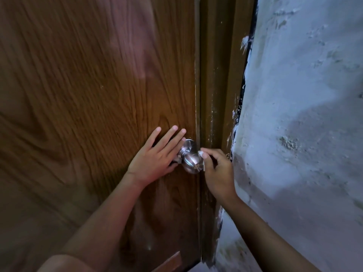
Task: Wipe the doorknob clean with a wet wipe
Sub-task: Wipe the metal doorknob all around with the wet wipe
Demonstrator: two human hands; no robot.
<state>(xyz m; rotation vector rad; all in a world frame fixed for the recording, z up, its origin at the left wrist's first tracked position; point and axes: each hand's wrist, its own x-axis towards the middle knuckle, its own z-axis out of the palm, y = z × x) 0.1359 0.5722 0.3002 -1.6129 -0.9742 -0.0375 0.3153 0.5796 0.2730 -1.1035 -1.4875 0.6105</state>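
Two hands at doorknob [190,160], left hand [155,156] flat on door [88,95], right hand [218,169] pinching wet wipe [201,154]

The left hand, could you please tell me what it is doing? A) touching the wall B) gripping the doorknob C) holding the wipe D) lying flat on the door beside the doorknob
D: the left hand lies open on the door, its fingers spread beside the doorknob.

place: probably a home | cues: wood-grain door [88,95]; brown door frame [216,75]; rough whitewashed wall [304,95]
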